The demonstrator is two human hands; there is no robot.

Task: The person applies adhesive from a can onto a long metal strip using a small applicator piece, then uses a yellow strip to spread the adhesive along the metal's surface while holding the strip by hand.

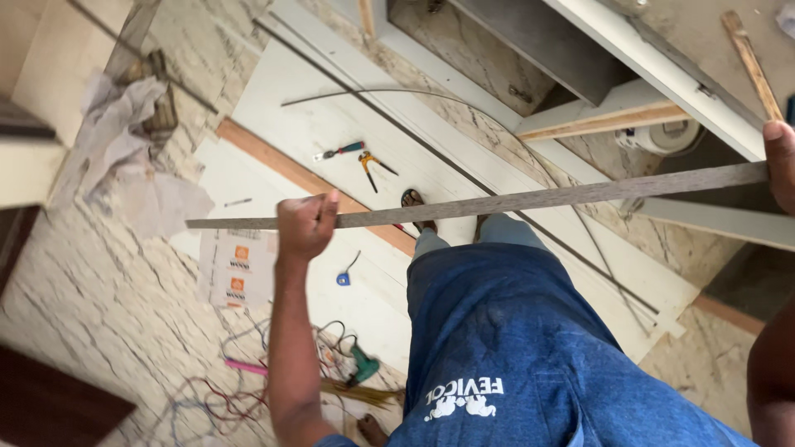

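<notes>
Fingers of your left hand [305, 225] are curling tight around a long grey strip [497, 201], holding it level above the floor [91, 290]. Your right hand [779, 164] is pressing its far end, fingers' spread unclear. Beyond, pliers [372, 168] and a screwdriver [341, 151] are lying on a white board [331, 116].

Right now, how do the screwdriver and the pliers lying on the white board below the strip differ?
The screwdriver is one straight piece with a red-and-teal handle; the pliers have orange handles. The screwdriver lies nearly level in the picture, while the pliers point down toward the person's foot, their two arms spread apart. The screwdriver sits farther from the held grey strip than the pliers. Both rest flat on the white board, untouched by either hand.
</notes>
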